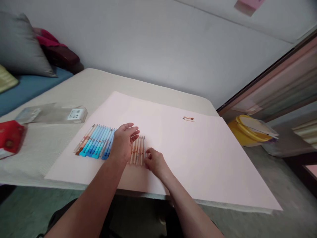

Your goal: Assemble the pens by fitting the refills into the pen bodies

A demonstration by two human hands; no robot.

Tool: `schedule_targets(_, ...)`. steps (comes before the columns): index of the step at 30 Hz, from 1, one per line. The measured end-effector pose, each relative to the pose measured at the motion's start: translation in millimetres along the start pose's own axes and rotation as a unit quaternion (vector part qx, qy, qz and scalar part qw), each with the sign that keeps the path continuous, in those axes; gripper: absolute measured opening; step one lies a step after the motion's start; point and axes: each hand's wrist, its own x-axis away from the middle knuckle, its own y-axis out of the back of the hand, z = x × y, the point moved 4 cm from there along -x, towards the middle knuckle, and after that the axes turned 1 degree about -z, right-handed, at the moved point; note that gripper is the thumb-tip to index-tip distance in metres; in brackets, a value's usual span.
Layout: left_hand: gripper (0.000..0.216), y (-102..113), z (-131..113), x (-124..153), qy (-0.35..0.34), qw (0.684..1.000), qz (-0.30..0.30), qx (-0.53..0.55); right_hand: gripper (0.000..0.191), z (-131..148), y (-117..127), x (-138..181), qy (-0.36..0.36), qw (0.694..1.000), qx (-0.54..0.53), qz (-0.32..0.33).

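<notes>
Blue pens (97, 140) of several shades lie side by side on a large pale pink sheet (210, 158), with brownish ones at the row's left end. My left hand (123, 140) is held over the right part of this row, palm turned inward and fingers stretched out, holding nothing. To its right lies a group of beige pens (137, 150), partly hidden by that hand. My right hand (156, 162) is at the right edge of the beige group, thumb and fingers closed together; what they pinch is too small to make out. Farther back on the sheet lies a small brown-and-beige pen-like piece (188, 118).
A clear plastic package (53, 114) with a white label and a red packet (11, 137) lie on the cream table cover (148, 82) at left. Beyond them are a grey cushion (22, 46) and a blue seat. A yellow bucket (250, 130) stands on the floor at right.
</notes>
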Motion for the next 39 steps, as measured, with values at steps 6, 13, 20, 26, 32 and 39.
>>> schedule_targets(6,0.033,-1,4,0,0.002,1.0,0.002,-0.002,0.031,0,1,1,-0.011,0.999,-0.034,0.022)
schedule_targets(13,0.03,-7,4,5,0.027,1.0,0.014,0.002,0.025,-12,23,1,0.022,0.998,0.034,-0.058)
schedule_targets(20,0.025,-20,22,12,0.086,0.996,0.038,-0.006,0.021,-26,58,0,0.024,0.973,0.153,-0.172)
schedule_targets(26,0.024,-24,28,11,0.112,0.992,0.052,-0.001,0.023,-56,101,-19,-0.011,0.947,0.203,-0.248)
schedule_targets(32,0.026,-19,29,6,0.119,0.992,0.051,0.002,0.029,-92,179,-85,-0.064,0.911,0.33,-0.239)
schedule_targets(39,0.028,-17,27,0,0.124,0.991,0.042,-0.011,0.029,-125,238,-152,-0.113,0.902,0.363,-0.204)
